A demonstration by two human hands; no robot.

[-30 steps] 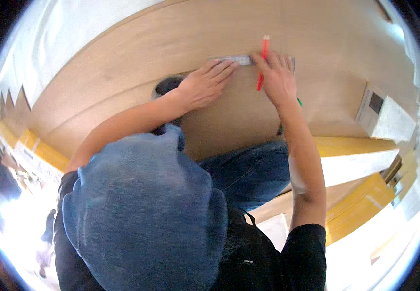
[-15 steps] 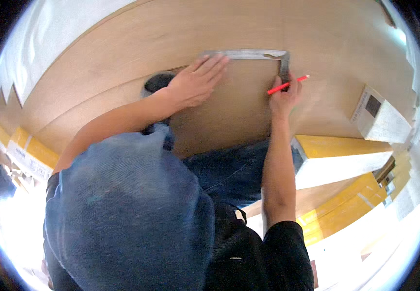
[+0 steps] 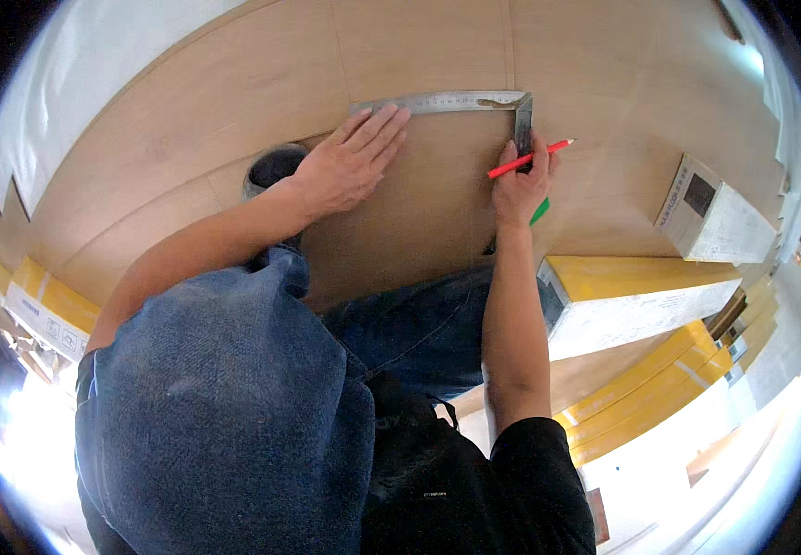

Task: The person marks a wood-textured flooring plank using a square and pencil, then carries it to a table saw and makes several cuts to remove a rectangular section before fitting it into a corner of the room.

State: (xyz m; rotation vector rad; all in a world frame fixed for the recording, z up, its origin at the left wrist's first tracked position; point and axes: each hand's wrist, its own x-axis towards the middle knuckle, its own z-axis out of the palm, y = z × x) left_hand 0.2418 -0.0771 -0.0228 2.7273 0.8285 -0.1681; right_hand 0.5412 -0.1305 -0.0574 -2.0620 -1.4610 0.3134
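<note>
A metal try square (image 3: 447, 102) lies on the light-brown wood-grain boards (image 3: 437, 185), its graduated blade running left to right. My left hand (image 3: 340, 166) rests flat across the blade's left part, fingers stretched out and touching its edge. At the other end my right hand (image 3: 522, 190) grips the square's dark stock. A red pencil (image 3: 548, 155) sits slantwise between the same fingers, its tip pointing right and away from me. Something green (image 3: 539, 212) shows beside that hand's wrist; I cannot make out what it is.
White-and-yellow boxes (image 3: 641, 277) lie at the right, with a smaller white carton (image 3: 720, 217) beyond them. Another yellow-and-white box (image 3: 53, 305) is at the left. My shoe (image 3: 275, 166) and jeans-clad leg (image 3: 419, 324) are close to my hands. White sheeting (image 3: 86, 83) borders the far left.
The whole view has shifted a little, moving the scene leftward in the picture. My left hand, blurred before, is now sharp on the blade. More of the green thing shows. My right hand keeps its grip.
</note>
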